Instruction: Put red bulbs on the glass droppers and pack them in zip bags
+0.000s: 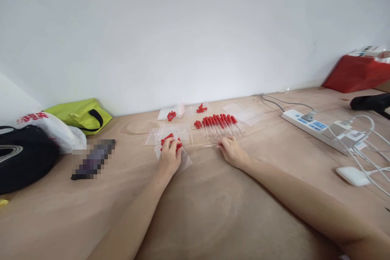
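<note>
My left hand is closed over a small pile of red bulbs on clear plastic bags; its fingertips touch one or more bulbs. My right hand is closed at the end of a thin clear tube lying level above the wood. Just beyond it, a row of clear droppers with red bulbs lies side by side. Several bare thin tubes rest between my hands. Two small groups of red bulbs, one at the left and one at the right, lie farther back on bags.
A white power strip with cables and a white charger is at right. A red bag stands behind. Left are a pixelated dark object, a green bag, a white bag and a black bag.
</note>
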Motion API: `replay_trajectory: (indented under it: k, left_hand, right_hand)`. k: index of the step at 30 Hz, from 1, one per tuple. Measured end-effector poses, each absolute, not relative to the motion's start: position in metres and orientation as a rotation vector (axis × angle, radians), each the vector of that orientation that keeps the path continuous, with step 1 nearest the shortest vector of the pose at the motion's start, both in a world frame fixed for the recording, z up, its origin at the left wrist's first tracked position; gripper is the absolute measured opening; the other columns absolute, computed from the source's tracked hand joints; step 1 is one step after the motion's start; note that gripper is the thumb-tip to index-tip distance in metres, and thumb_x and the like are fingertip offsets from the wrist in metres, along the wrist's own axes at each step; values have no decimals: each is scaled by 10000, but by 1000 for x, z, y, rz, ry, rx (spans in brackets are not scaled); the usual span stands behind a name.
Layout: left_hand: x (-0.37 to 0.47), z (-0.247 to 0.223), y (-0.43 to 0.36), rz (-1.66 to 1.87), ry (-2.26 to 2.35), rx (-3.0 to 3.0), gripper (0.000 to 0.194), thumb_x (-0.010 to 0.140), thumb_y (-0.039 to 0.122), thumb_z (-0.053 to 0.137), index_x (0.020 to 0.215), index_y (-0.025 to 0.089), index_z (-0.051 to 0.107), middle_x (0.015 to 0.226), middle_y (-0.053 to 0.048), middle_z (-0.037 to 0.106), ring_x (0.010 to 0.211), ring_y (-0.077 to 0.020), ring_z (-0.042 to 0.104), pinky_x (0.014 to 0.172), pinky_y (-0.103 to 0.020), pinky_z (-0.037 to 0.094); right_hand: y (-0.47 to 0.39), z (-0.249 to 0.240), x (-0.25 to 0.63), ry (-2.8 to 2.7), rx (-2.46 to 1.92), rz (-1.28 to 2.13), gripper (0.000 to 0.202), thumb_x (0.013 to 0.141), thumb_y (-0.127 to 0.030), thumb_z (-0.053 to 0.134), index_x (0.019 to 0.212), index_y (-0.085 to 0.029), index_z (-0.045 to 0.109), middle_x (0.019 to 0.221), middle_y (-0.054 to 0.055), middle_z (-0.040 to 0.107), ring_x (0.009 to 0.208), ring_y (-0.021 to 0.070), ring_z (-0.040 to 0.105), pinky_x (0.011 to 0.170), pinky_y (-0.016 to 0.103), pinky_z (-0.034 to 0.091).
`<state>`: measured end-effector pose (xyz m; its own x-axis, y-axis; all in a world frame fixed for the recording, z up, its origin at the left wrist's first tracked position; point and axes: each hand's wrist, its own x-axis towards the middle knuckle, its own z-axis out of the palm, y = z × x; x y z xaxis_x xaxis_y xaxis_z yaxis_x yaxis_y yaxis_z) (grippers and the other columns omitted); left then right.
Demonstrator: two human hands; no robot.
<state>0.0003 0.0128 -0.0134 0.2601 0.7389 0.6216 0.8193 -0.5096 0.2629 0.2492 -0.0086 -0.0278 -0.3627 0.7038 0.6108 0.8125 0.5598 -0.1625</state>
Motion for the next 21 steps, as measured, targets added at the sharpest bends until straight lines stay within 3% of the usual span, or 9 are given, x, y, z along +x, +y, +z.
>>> replay_trajectory:
  k: [2,6,9,14,17,21]
  left_hand:
    - [12,-10,5,-1212,-1489,-2481,113,773,146,483,882,166,508,895,-72,524,828,-193,539,732,-336,469]
    - [32,-6,-11,-1548,-1502,-2672,193,806,176,452,999,172,451,802,-32,538,689,-132,560,636,-267,484]
    - [37,-6,-17,-1567,-1437,-2833,114,802,174,446,884,179,526,826,-40,539,748,-135,565,667,-263,485]
    - [36,-9,-16,-1586,-1544,-2817,59,747,194,531,697,165,520,746,-30,544,697,-139,565,633,-261,491]
    - [37,-9,-16,-1589,-1592,-2817,59,770,226,526,767,167,520,725,-22,586,679,-140,590,628,-262,497]
    - [37,-7,-18,-1438,-1490,-2784,188,813,268,495,966,178,555,876,-54,654,817,-176,616,748,-325,492]
  right_hand:
    - [-15,-33,257,-2130,-1119,-201,188,852,-129,334,910,-138,513,793,60,597,711,150,497,730,278,336]
    - [-19,-31,254,-2177,-1015,-287,401,757,19,303,1075,-136,492,835,59,599,746,142,506,802,306,318]
    - [-20,-28,249,-2212,-1008,-368,411,716,37,309,1009,-146,532,893,63,604,781,138,521,890,359,251]
    - [-22,-24,247,-2193,-1080,-428,199,806,-110,390,881,-170,564,789,30,629,738,133,532,956,403,159]
    - [-24,-21,243,-2147,-1101,-456,157,838,-184,418,826,-181,574,726,12,641,798,141,541,970,412,120]
    - [-26,-20,238,-2127,-1110,-461,168,846,-175,414,849,-187,582,772,13,668,910,147,535,980,416,79]
